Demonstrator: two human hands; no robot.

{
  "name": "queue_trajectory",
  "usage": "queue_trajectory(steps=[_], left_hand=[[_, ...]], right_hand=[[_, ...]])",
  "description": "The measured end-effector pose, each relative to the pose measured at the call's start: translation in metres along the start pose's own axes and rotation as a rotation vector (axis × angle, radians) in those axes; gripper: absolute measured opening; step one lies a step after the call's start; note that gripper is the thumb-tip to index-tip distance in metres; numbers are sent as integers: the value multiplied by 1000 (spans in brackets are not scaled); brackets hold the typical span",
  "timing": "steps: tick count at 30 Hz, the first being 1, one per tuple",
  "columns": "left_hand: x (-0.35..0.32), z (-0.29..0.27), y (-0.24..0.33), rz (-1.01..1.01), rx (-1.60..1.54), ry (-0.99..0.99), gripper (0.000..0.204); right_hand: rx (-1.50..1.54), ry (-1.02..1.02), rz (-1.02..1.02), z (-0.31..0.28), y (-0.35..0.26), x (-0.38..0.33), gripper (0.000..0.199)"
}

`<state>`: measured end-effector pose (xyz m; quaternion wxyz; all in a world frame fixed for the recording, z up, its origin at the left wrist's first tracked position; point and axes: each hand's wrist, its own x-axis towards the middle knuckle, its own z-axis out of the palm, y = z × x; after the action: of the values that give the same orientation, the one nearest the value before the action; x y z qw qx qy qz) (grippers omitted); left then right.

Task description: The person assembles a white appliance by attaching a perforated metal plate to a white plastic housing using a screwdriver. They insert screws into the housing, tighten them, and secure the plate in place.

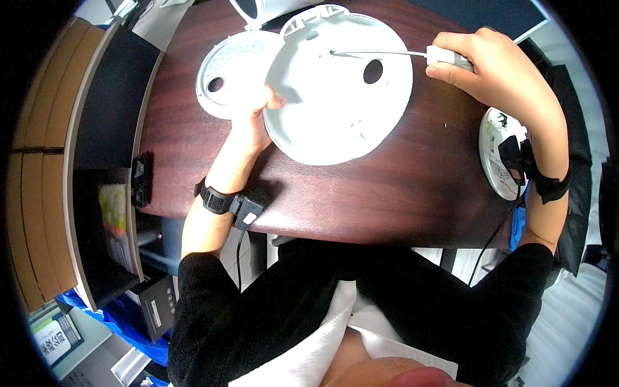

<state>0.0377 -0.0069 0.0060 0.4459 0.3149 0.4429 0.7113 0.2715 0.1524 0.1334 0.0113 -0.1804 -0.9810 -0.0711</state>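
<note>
My left hand (255, 119) is closed on the near left rim of a large round white plastic cover (322, 122), thumb on top and fingers hidden underneath. The cover has a dark oval hole on its right side and a raised tab at its far edge. In my right hand (483, 64) is a screwdriver (448, 58) with a white and grey handle. Its long thin shaft reaches left across the cover, and the tip meets a small dark spot near the far middle. Whether a screw sits there is too small to tell.
Beyond my left hand, a second round white disc (232, 58) with a dark hole lies on the dark reddish-brown table (387, 200). A white round part (496, 148) with wires sits by my right forearm. A shelf unit (106, 129) borders the left. Cables hang from both wrist straps.
</note>
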Motion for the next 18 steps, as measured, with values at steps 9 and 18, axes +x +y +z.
queue_trajectory(steps=[9,18], left_hand=[[5,1,-3,-23,-100,-12,45],[15,0,-10,0,-17,-19,66]], right_hand=[[1112,-143,337,42,-12,-23,34],[1411,-167,339,68,-36,-18,30]])
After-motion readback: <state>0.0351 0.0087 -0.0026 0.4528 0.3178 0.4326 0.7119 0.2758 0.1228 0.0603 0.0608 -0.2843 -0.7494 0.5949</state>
